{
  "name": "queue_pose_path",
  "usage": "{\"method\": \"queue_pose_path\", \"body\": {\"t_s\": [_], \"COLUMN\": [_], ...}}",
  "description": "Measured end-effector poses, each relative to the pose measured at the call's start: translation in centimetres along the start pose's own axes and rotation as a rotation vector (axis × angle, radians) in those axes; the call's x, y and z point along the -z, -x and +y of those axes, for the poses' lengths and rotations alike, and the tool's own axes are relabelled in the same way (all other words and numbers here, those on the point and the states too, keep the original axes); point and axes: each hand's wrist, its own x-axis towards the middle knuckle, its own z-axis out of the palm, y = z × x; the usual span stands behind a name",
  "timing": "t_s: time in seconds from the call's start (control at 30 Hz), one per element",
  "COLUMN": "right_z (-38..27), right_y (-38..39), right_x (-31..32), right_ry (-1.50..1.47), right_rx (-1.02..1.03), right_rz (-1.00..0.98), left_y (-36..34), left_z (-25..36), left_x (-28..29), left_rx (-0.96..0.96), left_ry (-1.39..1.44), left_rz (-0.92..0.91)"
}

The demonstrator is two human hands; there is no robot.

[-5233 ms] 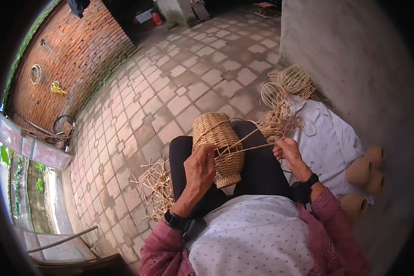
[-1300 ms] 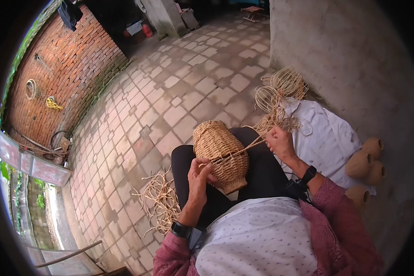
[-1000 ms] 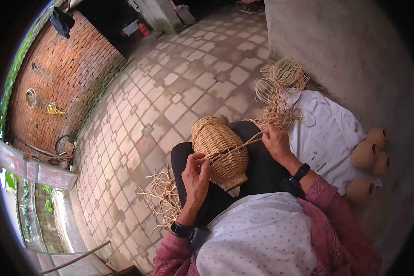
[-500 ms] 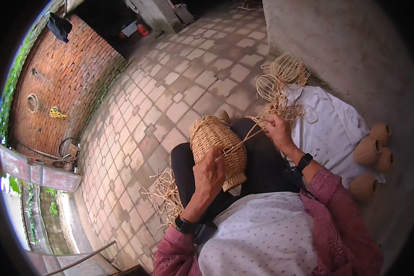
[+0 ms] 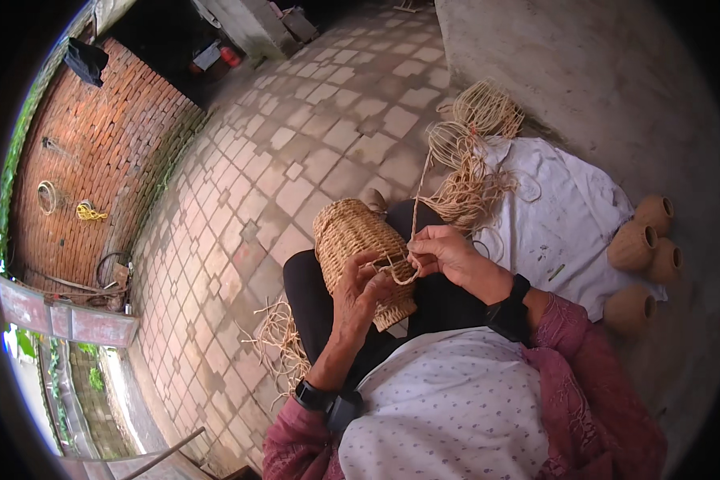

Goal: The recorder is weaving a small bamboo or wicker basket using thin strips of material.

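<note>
Straw-coloured woven basket, coarse & ridged, lay tilted on black trousers in the lap, wide-bodied w/ a narrower neck at its near end; right hand was just right of it, fingers pinched on a thin twisted cord, which ran up to the far side & bent in a loop btwn both hands; left hand was at the basket's near left side, fingers bent close to the loop, couldn't tell if gripping; tangled cord bundle lay far right against a rumpled white cloth; round matte brown pots sat right; loose pale strands lay left on a floor of worn pinkish-grey pavers, mixed sizes; rough grey wall stood far right, red brick wall far left.
</note>
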Motion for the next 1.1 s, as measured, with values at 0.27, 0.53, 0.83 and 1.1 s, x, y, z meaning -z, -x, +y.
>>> {"method": "queue_pose_path", "body": {"t_s": [0.27,0.53,0.83,1.1], "right_z": [2.8,3.3,5.5,0.0], "right_y": [0.6,0.3,-2.2,-1.1], "right_x": [-1.2,-0.8,-0.6,-4.7], "right_ry": [0.051,0.121,0.545,0.554], "right_rx": [-0.037,-0.111,0.138,-0.021], "right_rz": [0.084,0.191,0.288,0.113], "left_y": [1.0,2.0,1.3,0.6], "left_z": [-2.2,-1.2,-0.7,-4.1], "left_x": [-0.2,-1.0,-1.6,4.6], "left_rx": [-0.084,-0.205,-0.13,-0.009], "left_ry": [-0.196,-0.36,-0.388,0.338], "left_rz": [-0.01,-0.012,0.026,0.165]}}
